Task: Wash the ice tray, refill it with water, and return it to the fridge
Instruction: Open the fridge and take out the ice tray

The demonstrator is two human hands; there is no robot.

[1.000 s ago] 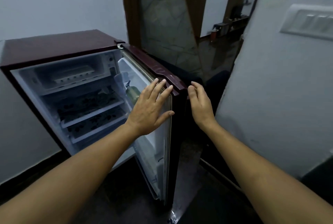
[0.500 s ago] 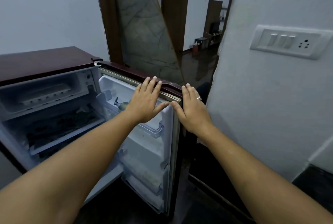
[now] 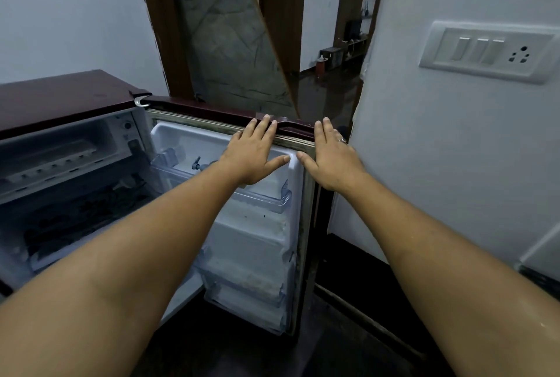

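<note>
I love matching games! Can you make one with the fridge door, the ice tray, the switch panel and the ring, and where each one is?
Things:
1. fridge door
2. ice tray
3. switch panel
4. ring

Places:
A. on a finger of the right hand
B. in the top freezer compartment
C. on the white wall at right
D. standing open, touched by the left hand too

Pairs: 1-D, 2-B, 3-C, 4-A

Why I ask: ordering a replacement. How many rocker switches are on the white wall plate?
3, in a row on the white plastic wall plate: left switch, middle switch, right switch, beside the socket. None hidden.
</note>
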